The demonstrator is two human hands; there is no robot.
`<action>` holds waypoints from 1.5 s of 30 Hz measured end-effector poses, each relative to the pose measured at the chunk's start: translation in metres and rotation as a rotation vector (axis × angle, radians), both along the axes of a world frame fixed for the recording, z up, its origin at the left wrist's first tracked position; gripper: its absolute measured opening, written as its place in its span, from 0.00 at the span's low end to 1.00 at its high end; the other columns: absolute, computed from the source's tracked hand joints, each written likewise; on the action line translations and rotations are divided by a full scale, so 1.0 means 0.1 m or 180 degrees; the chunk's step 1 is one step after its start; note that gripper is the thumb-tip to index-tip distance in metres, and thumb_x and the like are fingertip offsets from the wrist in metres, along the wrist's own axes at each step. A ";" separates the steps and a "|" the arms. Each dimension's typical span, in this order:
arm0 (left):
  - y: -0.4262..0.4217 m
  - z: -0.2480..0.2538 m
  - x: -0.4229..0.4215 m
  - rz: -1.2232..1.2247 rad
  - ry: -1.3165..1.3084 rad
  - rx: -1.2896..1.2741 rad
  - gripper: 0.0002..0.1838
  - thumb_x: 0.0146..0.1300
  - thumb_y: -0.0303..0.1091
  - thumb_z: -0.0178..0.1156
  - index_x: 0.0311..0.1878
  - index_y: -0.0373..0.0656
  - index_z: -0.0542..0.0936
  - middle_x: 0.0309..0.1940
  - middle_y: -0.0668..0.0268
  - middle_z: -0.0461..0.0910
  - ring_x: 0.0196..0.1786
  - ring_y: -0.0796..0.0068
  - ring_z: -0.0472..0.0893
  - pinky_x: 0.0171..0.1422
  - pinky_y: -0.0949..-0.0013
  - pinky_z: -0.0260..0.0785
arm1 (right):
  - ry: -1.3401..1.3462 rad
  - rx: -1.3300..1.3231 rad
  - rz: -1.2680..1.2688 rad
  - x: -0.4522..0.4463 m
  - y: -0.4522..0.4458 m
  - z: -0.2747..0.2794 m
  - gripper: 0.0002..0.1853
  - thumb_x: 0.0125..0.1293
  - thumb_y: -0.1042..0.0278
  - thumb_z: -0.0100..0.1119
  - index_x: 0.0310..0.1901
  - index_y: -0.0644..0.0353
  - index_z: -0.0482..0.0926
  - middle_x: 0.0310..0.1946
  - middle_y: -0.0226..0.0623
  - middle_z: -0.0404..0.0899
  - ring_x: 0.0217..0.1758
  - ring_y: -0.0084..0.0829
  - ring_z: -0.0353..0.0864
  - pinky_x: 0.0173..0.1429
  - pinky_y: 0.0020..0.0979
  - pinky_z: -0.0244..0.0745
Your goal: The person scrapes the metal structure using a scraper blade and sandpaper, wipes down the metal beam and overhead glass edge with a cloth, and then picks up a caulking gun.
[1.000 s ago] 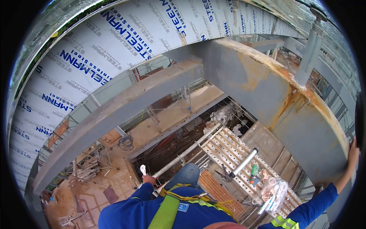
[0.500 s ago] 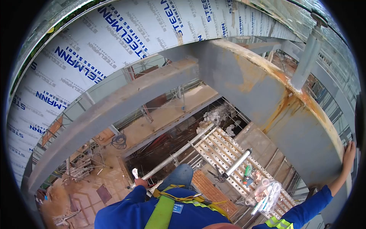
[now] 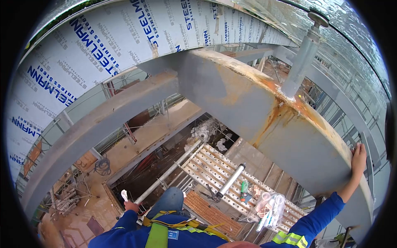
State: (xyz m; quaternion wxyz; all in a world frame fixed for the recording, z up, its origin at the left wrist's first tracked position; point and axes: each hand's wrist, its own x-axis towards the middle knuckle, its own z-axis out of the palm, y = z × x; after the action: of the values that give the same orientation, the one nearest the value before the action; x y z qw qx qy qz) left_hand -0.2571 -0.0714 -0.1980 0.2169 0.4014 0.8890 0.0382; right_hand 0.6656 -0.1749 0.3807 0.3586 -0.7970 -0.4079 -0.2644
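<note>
My left hand is closed around a small white piece, which looks like crumpled tissue or cloth. A scaffold pipe runs beside that hand. On the right, my right hand grips the top edge of the grey steel beam, fingers curled over it. Between the hands, a caulking gun with a white tube and dark handle lies on the perforated scaffold platform. Near it sit a green bottle and a clear plastic bag with tubes inside.
A curved steel beam joins the larger one under printed film-covered panels. A metal post rises from the rusty beam top towards wet glass. Far below lie a lower floor and coiled cable.
The view has shifted, so the beams and platform appear further left. My left hand keeps the white piece, and my right hand stays at the beam's edge.
</note>
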 end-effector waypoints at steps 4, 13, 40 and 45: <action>0.11 -0.15 0.06 -0.0027 0.0012 0.0173 0.31 0.63 0.45 0.66 0.64 0.37 0.74 0.66 0.46 0.66 0.59 0.40 0.79 0.63 0.48 0.75 | 0.0061 0.0056 -0.0100 -0.17 0.01 0.03 0.18 0.81 0.59 0.48 0.36 0.66 0.71 0.27 0.43 0.76 0.31 0.34 0.81 0.41 0.37 0.74; 0.10 -0.15 0.14 -0.0169 -0.0168 0.0407 0.27 0.60 0.32 0.56 0.62 0.26 0.73 0.61 0.37 0.71 0.57 0.38 0.79 0.64 0.48 0.74 | -0.0041 -0.0006 -0.0179 -0.11 0.00 0.03 0.17 0.81 0.59 0.46 0.40 0.66 0.72 0.28 0.45 0.79 0.32 0.35 0.82 0.42 0.37 0.75; 0.05 -0.01 -0.38 -0.0283 -0.1147 0.0077 0.16 0.60 0.23 0.51 0.40 0.45 0.88 0.26 0.67 0.81 0.23 0.74 0.76 0.23 0.68 0.72 | -0.0253 -0.0669 -0.0903 -1.24 0.19 0.12 0.24 0.75 0.57 0.46 0.53 0.76 0.78 0.47 0.59 0.82 0.43 0.55 0.85 0.47 0.52 0.82; 0.40 0.05 -0.12 -0.0023 -0.1171 0.0359 0.13 0.69 0.28 0.53 0.42 0.48 0.88 0.28 0.70 0.80 0.28 0.77 0.74 0.29 0.70 0.70 | -0.0134 -0.0614 -0.1089 -1.35 0.25 0.18 0.24 0.74 0.57 0.45 0.53 0.76 0.77 0.46 0.57 0.82 0.42 0.53 0.85 0.45 0.51 0.82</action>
State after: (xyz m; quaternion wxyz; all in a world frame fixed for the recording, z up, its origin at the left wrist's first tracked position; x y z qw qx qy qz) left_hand -0.2693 -0.0312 -0.1926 0.3530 0.4024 0.8294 0.1599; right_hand 0.5306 -0.1501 0.3990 0.2218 -0.8796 -0.2974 -0.2978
